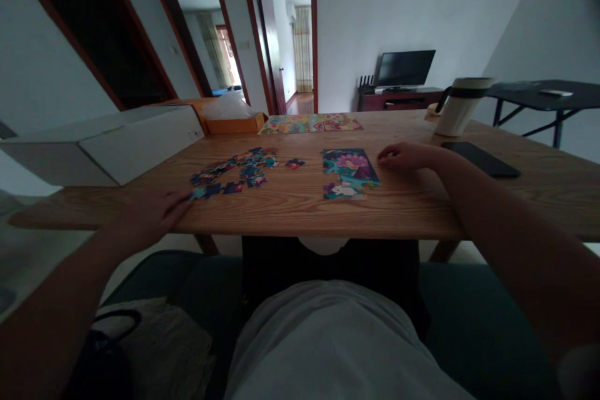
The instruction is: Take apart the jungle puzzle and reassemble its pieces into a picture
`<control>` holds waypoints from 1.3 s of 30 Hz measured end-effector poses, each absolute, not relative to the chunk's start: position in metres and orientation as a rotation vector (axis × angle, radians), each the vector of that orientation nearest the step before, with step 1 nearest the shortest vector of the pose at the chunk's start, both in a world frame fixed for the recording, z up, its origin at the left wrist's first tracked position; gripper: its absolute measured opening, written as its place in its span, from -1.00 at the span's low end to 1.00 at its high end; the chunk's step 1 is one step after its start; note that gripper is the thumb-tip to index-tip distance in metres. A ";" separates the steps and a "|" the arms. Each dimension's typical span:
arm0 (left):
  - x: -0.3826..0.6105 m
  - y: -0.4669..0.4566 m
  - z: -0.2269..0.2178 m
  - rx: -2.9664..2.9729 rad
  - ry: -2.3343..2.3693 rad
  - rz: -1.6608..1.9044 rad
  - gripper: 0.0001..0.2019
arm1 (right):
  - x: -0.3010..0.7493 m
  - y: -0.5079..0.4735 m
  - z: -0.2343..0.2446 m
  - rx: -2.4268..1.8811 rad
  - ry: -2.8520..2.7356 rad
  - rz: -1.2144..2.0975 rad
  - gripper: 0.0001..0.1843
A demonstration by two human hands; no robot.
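"Where are the pieces?"

"Loose jigsaw pieces [233,169] lie bunched left of centre on the surface [422,212]. A joined section [349,172] sits apart to their right, which keeps assembled work separate."

"And the hands?"

"The left hand [152,215] reaches the nearest piece [199,192]; whether it grips, I cannot tell. The right hand [403,156] rests open beside the section, holding nothing."

"And at the far edge?"

"A puzzle picture [310,124], perhaps placed for reference."

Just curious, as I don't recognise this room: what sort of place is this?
It looks like a room in someone's home: a wooden table with a jigsaw puzzle on it, a dark screen on a low cabinet, and an open doorway through to another room.
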State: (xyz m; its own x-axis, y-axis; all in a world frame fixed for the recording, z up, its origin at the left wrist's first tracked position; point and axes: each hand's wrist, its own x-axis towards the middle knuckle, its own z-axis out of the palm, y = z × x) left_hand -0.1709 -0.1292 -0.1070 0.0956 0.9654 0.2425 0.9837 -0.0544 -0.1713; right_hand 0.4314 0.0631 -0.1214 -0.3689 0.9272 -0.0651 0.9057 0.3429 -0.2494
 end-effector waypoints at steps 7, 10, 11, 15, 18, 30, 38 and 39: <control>-0.166 -0.186 -0.134 -2.181 -1.580 -0.780 -0.39 | 0.430 0.065 -0.122 -1.701 -2.499 0.349 -0.52; -0.156 -0.191 -0.126 -2.220 -1.389 -0.738 -0.40 | 0.431 0.066 -0.122 -1.709 -2.488 0.361 -0.51; -0.149 -0.189 -0.122 -2.208 -1.347 -0.733 -0.39 | 0.431 0.066 -0.122 -1.708 -2.487 0.362 -0.51; -0.095 -0.161 -0.101 -2.193 -1.090 -0.679 -0.62 | 0.430 0.064 -0.120 -1.704 -2.504 0.360 -0.53; -0.031 -0.125 -0.085 -2.248 -0.837 -0.516 -0.77 | 0.427 0.061 -0.118 -1.723 -2.500 0.341 -0.53; 0.105 -0.014 -0.069 -2.858 -0.930 -0.014 -0.63 | 0.429 0.063 -0.118 -1.675 -2.553 0.363 -0.51; 0.081 -0.001 -0.088 -3.112 -1.121 -0.182 -0.46 | 0.427 0.062 -0.115 -1.677 -2.551 0.338 -0.52; 0.082 -0.003 -0.090 -3.133 -1.105 -0.168 -0.46 | 0.427 0.062 -0.115 -1.680 -2.551 0.336 -0.52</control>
